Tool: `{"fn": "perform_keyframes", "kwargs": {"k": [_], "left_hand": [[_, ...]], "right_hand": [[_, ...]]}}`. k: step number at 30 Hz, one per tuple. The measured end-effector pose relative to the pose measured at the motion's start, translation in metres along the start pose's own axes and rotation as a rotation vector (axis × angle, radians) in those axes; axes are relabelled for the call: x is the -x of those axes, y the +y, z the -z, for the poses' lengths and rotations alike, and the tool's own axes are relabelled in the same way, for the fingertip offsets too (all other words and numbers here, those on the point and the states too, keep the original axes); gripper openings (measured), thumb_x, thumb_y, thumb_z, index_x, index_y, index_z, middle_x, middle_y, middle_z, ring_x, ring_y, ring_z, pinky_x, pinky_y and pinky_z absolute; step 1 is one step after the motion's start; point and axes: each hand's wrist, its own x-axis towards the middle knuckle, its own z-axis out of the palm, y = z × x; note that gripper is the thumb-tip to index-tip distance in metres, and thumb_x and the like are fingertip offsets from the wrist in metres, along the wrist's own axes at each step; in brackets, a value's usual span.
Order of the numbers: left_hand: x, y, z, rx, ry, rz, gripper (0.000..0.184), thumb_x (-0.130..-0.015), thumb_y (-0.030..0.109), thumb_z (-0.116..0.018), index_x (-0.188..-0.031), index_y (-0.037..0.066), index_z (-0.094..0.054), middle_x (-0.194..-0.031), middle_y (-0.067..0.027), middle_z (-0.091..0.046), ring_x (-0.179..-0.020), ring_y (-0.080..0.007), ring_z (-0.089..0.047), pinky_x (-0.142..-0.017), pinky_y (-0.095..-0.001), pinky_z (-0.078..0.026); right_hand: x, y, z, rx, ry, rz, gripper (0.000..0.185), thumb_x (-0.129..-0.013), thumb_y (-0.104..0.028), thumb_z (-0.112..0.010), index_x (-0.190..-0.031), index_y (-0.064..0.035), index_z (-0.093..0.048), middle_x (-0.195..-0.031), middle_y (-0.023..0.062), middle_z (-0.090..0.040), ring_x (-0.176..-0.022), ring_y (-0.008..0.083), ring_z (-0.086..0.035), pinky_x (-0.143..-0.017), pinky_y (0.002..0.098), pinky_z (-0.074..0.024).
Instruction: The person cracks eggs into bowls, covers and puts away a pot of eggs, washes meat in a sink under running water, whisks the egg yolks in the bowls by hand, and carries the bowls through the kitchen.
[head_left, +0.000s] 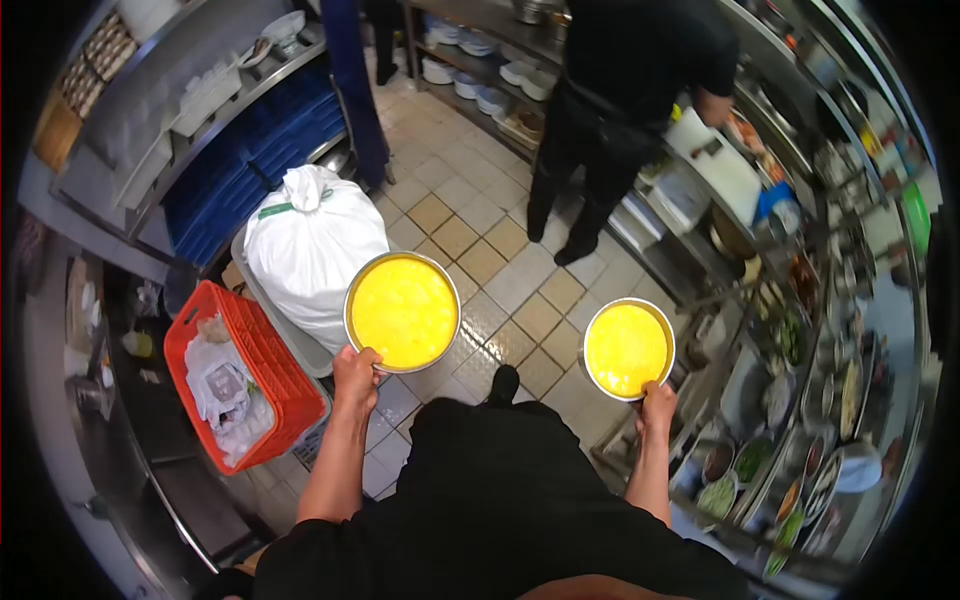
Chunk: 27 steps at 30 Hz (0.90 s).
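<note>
My left hand (357, 378) grips the near rim of a round metal pan (350, 330) that holds a yellow liquid (403, 312), looking like beaten egg. A second, smaller-looking round pan (590, 375) with the same yellow liquid (628, 349) is held at its near right edge by my right hand (656, 405). Both pans are roughly level above the tiled floor, wide apart. The thumb of my left hand lies over the rim; the fingers beneath each pan are mostly hidden.
At left stand a white tied sack (310, 250) and a red crate (255, 370) of plastic bags. Another person (620, 110) in black works at the right counter. Several food containers (750, 460) line the right side. Shelves with bowls (470, 85) stand at the back.
</note>
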Motion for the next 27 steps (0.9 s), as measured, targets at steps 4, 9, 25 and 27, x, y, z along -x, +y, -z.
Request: {"fn": "perform_keyframes", "kwargs": {"k": [4, 9, 25, 27], "left_hand": [[-0.044, 0.037, -0.04, -0.019, 0.025, 0.021, 0.015, -0.075, -0.002, -0.054, -0.088, -0.002, -0.06, -0.066, -0.0065, -0.06, -0.043, -0.0112, -0.049, -0.038, -0.0241, -0.034], [-0.108, 0.073, -0.085, -0.011, 0.111, 0.081, 0.014, -0.075, -0.002, -0.055, -0.087, -0.001, -0.061, -0.066, -0.0068, -0.06, -0.044, -0.0115, -0.05, -0.039, -0.0241, -0.034], [-0.35, 0.176, -0.198, 0.042, 0.217, 0.139, 0.009, -0.076, -0.002, -0.056, -0.084, 0.002, -0.057, -0.064, -0.0058, -0.06, -0.043, -0.0119, -0.051, -0.04, -0.0238, -0.038], [-0.381, 0.188, -0.213, 0.074, 0.242, 0.131, 0.007, -0.076, -0.002, -0.056, -0.082, 0.002, -0.057, -0.063, -0.0055, -0.059, -0.043, -0.0115, -0.051, -0.039, -0.0235, -0.037]], "right_hand": [[-0.051, -0.07, -0.08, -0.155, -0.12, 0.028, 0.004, -0.082, -0.001, -0.051, -0.082, 0.0014, -0.054, -0.079, 0.009, -0.061, -0.06, 0.019, -0.062, -0.057, 0.0353, -0.0574], [-0.115, -0.15, -0.191, -0.131, -0.233, 0.02, 0.007, -0.084, -0.003, -0.052, -0.085, 0.0022, -0.056, -0.079, 0.0093, -0.062, -0.062, 0.0209, -0.064, -0.061, 0.036, -0.0584], [-0.283, -0.32, -0.517, 0.108, -0.457, 0.004, 0.007, -0.084, -0.004, -0.054, -0.077, -0.0038, -0.055, -0.068, 0.0065, -0.059, -0.047, 0.0147, -0.054, -0.045, 0.0279, -0.0479], [-0.307, -0.339, -0.554, 0.157, -0.456, -0.037, 0.005, -0.083, -0.003, -0.053, -0.079, -0.0028, -0.056, -0.071, 0.0076, -0.061, -0.053, 0.0158, -0.058, -0.05, 0.0295, -0.051]]}}
